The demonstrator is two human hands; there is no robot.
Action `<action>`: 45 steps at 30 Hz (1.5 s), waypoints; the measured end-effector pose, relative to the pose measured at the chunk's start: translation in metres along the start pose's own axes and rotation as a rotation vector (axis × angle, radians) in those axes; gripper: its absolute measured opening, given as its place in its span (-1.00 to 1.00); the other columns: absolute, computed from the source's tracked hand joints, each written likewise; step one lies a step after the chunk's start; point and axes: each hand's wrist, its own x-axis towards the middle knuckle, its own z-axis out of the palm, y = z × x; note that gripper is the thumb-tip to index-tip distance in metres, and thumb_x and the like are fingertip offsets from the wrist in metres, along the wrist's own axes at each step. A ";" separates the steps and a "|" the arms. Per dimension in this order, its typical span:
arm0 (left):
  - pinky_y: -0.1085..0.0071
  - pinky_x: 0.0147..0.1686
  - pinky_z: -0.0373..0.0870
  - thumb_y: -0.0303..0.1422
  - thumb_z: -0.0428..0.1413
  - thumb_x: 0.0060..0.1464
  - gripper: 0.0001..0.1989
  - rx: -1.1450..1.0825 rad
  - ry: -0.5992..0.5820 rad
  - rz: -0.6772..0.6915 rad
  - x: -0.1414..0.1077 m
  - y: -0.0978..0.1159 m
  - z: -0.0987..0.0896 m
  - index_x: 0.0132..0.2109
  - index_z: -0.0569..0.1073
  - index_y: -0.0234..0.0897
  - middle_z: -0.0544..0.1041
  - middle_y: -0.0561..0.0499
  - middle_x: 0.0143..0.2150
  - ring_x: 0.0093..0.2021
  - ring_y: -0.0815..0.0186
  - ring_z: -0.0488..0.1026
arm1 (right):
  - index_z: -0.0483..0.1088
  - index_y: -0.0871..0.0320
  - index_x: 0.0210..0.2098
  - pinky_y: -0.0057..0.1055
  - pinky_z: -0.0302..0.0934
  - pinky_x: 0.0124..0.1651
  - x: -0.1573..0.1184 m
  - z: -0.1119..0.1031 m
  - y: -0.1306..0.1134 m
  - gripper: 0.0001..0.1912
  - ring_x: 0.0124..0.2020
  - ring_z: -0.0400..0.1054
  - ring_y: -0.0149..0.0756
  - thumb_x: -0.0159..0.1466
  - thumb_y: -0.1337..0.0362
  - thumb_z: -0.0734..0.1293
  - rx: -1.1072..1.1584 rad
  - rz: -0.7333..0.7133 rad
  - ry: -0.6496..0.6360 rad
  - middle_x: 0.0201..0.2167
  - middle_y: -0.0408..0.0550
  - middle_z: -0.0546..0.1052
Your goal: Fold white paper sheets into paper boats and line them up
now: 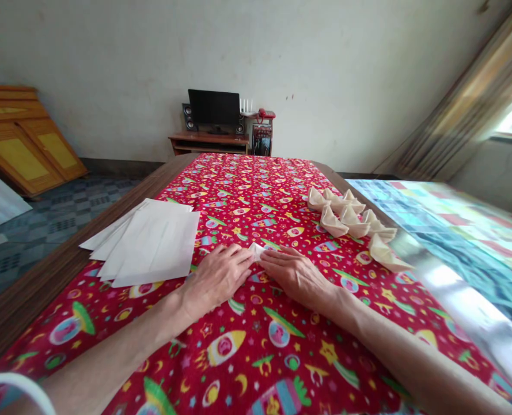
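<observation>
Left hand [223,274] and right hand [296,274] touch the small paper [256,251], fingers together, pinch unclear — bunching red cloth [256,340] could skew its folds

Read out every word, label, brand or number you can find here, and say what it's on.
No text can be read anywhere.
Cloth: rockets, stars and moons; no legible letters.
Sheets: faint marks at most, unreadable.
Folded pieces: no readable writing.
Monitor: dark screen; any brand is too small to read.
Speaker, red phone: too small to read.
</observation>
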 end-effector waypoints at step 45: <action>0.27 -0.19 0.42 -0.45 0.03 0.05 -0.76 -0.456 0.374 -0.426 0.021 -0.004 0.029 -0.09 0.28 -0.31 0.45 -0.09 -0.21 -0.19 0.21 0.44 | 0.35 0.16 -0.29 -0.40 -0.12 -0.46 0.039 0.009 -0.005 -0.79 -0.37 0.23 -0.32 0.36 0.32 0.11 -0.363 0.245 0.087 -0.39 -0.04 0.42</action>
